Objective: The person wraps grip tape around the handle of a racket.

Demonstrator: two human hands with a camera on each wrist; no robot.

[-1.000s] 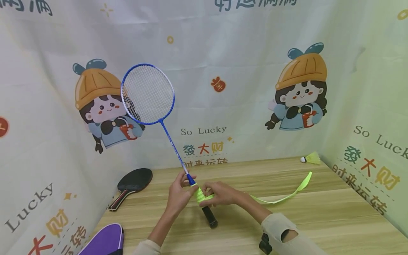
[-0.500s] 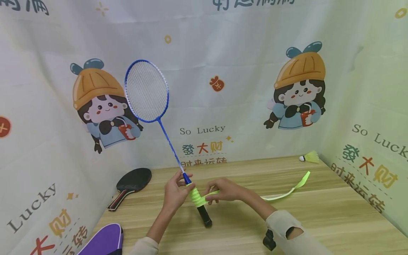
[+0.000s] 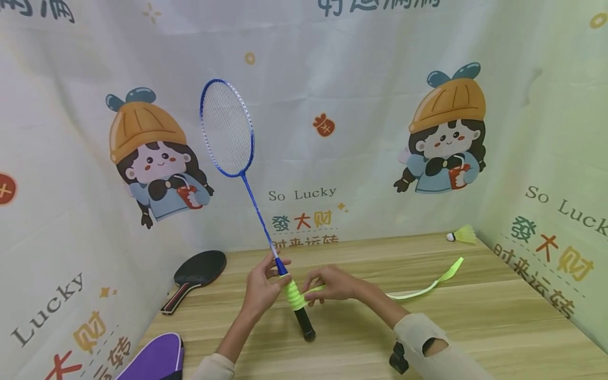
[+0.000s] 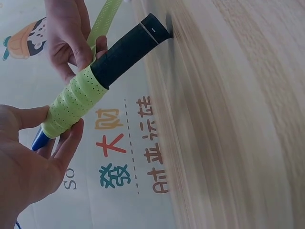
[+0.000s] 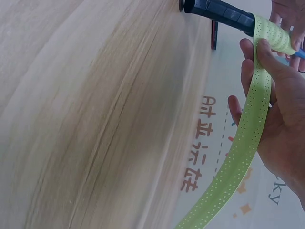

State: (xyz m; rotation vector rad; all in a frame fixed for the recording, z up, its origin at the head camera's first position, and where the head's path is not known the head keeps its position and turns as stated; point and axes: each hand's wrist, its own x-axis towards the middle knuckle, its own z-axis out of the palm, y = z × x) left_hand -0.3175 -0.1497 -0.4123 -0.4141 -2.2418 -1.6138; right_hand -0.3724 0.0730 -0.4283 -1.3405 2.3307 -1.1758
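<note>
A blue and white badminton racket (image 3: 228, 132) leans up and to the left, its black handle end (image 3: 305, 324) low over the table. Yellow-green perforated grip tape (image 4: 76, 100) is wound in overlapping turns round the upper part of the handle. My left hand (image 3: 261, 285) holds the racket at the top of the wrapped part, thumb and fingers on either side. My right hand (image 3: 332, 283) pinches the tape strip close beside the handle, at the lowest turn. From there the loose strip (image 5: 243, 138) runs across the palm, and its tail reaches over the table to the right.
On the wooden table (image 3: 475, 327), a black table tennis bat (image 3: 201, 268) lies at the left, with a purple case (image 3: 154, 359) nearer the front. A yellow shuttlecock (image 3: 461, 235) is at the back right corner. Printed cloth walls (image 3: 370, 132) surround the table.
The racket has turned about its length, so its head looks narrower. The tape now covers more of the handle downward, and the right hand has drawn slightly away from it.
</note>
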